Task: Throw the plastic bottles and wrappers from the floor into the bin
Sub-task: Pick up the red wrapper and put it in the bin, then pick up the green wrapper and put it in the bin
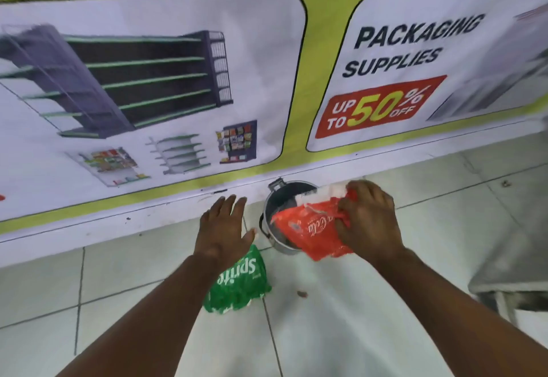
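A red Coca-Cola wrapper (pixel 311 228) is pinched in the closed fingers of the right hand (pixel 367 216) and held over the mouth of the small round bin (pixel 274 213), which stands on the tiled floor (pixel 385 317) against the base of the banner wall (pixel 178 192). The left hand (pixel 224 228) is spread flat and empty, above a green Sprite wrapper (pixel 237 284) that lies on the floor just near and left of the bin. The wrapper in hand appears wider than the opening, so it is best crumpled or fed in by its lower end first, and released only once most of it is inside the rim; otherwise it is likely to drape over the edge and slide out. Room is closed off on the far side by the wall, and a grey metal unit (pixel 513 258) stands well to the right. The near floor is open, so the Sprite wrapper can be reached from the near side without the bin being knocked. No bottles are seen.
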Motion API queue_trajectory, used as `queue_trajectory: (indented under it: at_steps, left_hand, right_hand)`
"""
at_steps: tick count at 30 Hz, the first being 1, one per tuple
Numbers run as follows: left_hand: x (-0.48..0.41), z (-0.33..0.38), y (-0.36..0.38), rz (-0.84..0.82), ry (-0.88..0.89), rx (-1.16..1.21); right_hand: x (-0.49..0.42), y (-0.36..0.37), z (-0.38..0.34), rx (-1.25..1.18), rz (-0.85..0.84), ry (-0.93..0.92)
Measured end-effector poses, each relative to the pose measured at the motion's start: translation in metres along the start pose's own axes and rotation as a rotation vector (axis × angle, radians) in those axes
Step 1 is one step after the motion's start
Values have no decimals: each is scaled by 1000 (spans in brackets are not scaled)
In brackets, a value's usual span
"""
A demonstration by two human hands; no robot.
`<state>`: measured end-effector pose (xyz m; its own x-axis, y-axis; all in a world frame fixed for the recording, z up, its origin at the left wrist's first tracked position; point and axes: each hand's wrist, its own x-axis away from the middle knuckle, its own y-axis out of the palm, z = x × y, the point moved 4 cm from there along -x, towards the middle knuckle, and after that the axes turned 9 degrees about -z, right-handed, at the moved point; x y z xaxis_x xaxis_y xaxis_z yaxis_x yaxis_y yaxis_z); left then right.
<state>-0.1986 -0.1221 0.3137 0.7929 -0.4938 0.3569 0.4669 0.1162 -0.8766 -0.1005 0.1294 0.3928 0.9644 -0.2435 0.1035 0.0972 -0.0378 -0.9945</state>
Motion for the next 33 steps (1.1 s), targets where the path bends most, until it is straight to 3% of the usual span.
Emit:
queue_trajectory:
  at_steps: [9, 14, 16, 19, 24, 30, 33]
  left_hand:
    - [-24, -14, 12, -19, 9, -21]
    - [-22, -43, 35, -98, -32, -66]
    - [-21, -52, 39, -115, -49, -71]
    - [-22, -60, 40, -123, -76, -47]
    - [-27, -63, 45, -129, -71, -41]
    - [-34, -82, 95, -204, -87, -25]
    - [-40, -101, 140, -263, -110, -20]
  right_hand:
    - [-59, 29, -13, 208, 46, -124]
    - [-58, 91, -39, 227, -333, -209]
    - [-50, 112, -45, 99, -513, -326]
    - [-45, 124, -46, -136, -736, -299]
    - [-46, 135, -35, -287, -612, -180]
    - [-17, 170, -55, -417, -498, -238]
    - [2, 221, -76, -444, -541, -266]
